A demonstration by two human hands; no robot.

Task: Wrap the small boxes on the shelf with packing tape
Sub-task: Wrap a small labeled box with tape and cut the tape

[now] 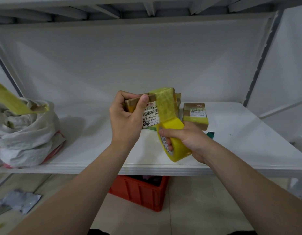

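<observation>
White metal shelving fills the view, and over the shelf board (240,150) we've got the action: the left hand (126,119) has its fingers curled round a small box (151,116), lifted clear of the board, thumb clamped on the top edge. Just below and right of that box, the right hand (189,139) grips the yellow tape roll (178,146), fingers hooked through the core. A taut tape strip (165,106) runs from the roll up over the box's right end and across part of its shipping label. Mid-lap, by my read! To do it well, I'd hold the tension even, carry the roll round square to the box so the band doesn't skew, and let that left thumb pin the laid tape as the box turns; slack would likely bring wrinkles. Now the surroundings: right of the held box a second box (195,116) lies on the board with a yellow band on it, and another parcel (178,99) peeks out just behind. Below-right of the held box sits a small green object (210,134), can't tell what. Far left, a crumpled white sack (25,133) with a loose yellow strand (11,99) over it; underneath, a red crate (140,192) on the floor. That banded box lies near the roll's likely swing path, so it's the one thing that could snag.
</observation>
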